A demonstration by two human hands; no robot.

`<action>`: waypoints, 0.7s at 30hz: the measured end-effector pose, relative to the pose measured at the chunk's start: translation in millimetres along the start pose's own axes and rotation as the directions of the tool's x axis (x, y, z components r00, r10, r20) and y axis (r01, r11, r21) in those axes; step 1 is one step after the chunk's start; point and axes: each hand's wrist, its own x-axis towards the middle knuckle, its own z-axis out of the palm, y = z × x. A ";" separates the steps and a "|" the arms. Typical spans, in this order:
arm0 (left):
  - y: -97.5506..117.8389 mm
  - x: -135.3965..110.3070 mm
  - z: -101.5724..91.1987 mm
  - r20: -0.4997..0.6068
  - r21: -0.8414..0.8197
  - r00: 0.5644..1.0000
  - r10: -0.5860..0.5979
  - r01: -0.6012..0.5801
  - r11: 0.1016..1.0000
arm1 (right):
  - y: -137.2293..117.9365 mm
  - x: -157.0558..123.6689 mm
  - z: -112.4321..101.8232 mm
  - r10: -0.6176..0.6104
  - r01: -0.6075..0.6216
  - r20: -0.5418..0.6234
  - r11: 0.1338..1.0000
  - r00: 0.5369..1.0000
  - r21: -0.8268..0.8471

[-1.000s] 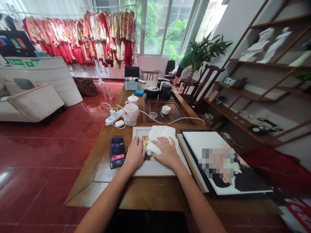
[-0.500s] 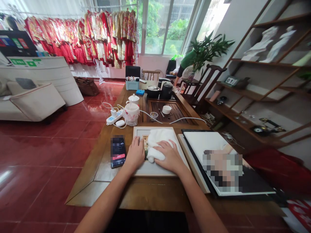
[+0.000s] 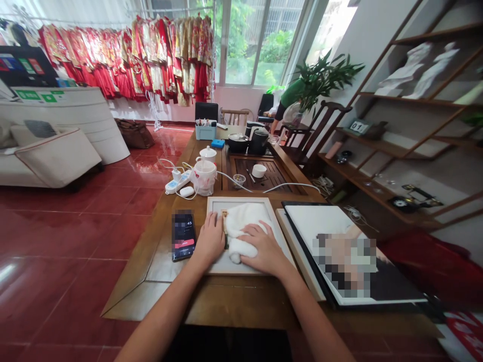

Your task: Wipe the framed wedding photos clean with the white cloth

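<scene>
A framed picture (image 3: 217,202) with a pale mount lies flat on the wooden table before me. Bunched over its middle is a white towel (image 3: 243,216), which hides most of the small picture inside. My right hand (image 3: 263,246) grips the towel's right side, thumb low and fingers draped over the cloth. On the frame's left part rests my left hand (image 3: 211,237), its fingers stretched out flat and holding nothing. Just left of that hand lies a phone (image 3: 184,239) with its screen lit.
Large picture panels (image 3: 302,213) are stacked at the right. Beyond the frame stand a mug (image 3: 205,178), a power strip (image 3: 177,182) with cables, and a tea tray (image 3: 279,176) bearing a white cup (image 3: 258,171). Farther back, a person in green (image 3: 290,95) bends beside a plant.
The towel has shifted a little left and toward me under my right hand, covering more of the small picture. My left hand has stayed in place.
</scene>
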 end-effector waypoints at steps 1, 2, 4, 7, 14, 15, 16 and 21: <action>0.0 -0.2 0.0 -0.003 -0.003 1.000 0.001 -0.001 1.000 | -1.3 -3.3 -0.5 0.001 -0.001 -0.001 1.000 1.000 0.008; 0.0 -0.4 -0.1 -0.006 -0.005 1.000 0.001 -0.001 1.000 | -1.5 -5.2 -0.6 0.006 -0.006 -0.004 1.000 1.000 0.011; 0.1 -0.6 -0.5 -0.005 -0.007 1.000 0.004 -0.004 1.000 | 0.9 -4.4 0.6 0.017 -0.017 -0.007 1.000 1.000 0.006; 0.7 -0.5 -1.5 -0.005 -0.016 1.000 0.007 -0.007 1.000 | 9.3 6.5 4.2 0.048 -0.048 -0.023 0.998 0.999 -0.027; 1.0 0.6 -1.9 0.004 -0.021 1.000 0.008 -0.007 1.000 | 15.2 24.3 6.6 0.094 -0.099 -0.066 0.992 0.993 -0.082; 0.7 0.6 -1.5 -0.001 -0.018 1.000 0.010 -0.010 1.000 | 13.5 21.5 5.4 0.082 -0.086 -0.057 0.994 0.995 -0.072; 0.5 0.5 -1.0 -0.007 -0.015 1.000 0.012 -0.012 1.000 | 11.5 17.6 3.8 0.063 -0.065 -0.042 0.996 0.997 -0.055; -0.3 -0.4 0.4 -0.016 -0.009 1.000 0.011 -0.011 1.000 | 4.9 -4.4 -3.7 -0.022 0.021 0.014 0.999 1.000 0.039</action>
